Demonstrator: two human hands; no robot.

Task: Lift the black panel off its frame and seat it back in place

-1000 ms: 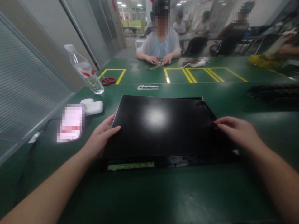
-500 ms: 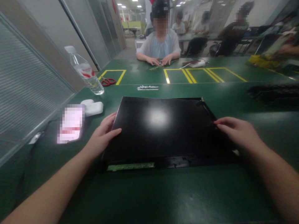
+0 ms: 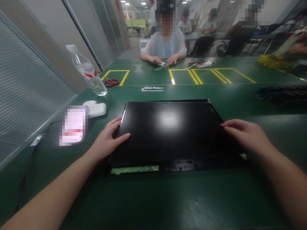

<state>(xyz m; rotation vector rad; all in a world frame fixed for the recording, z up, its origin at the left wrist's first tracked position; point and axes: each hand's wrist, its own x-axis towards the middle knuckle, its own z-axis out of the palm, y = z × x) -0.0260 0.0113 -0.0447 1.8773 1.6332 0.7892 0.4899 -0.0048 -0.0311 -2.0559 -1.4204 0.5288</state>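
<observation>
Grip of the left hand (image 3: 107, 140) is spread wide: its thumb lies on top of the black panel (image 3: 172, 137) near the left edge and its fingers rest against that side, so the edge sits between them. The right hand (image 3: 249, 135) has a much narrower grip, thumb and forefinger almost meeting on the right rim of the black frame (image 3: 203, 165).

Largest is the green surface (image 3: 153, 201), marked toward its far side with yellow lines (image 3: 172, 77). Across it sits another person (image 3: 168, 48), both hands down on the far edge. Directly in front of the wearer, the frame lies on the surface with the panel inside it, nearly flush, the frame's near border showing below. Toward the right edge of view is a blurred dark pile (image 3: 285, 95).

On the left stand a clear bottle (image 3: 90, 74), then a pixelated pink slab (image 3: 74, 124) touching or just beside a white case (image 3: 98, 110). Smaller are the red-handled scissors (image 3: 111, 82) near the bottle, a green strip (image 3: 135, 169) along the frame's near border, and thin white pieces (image 3: 152, 88) beyond the panel.
</observation>
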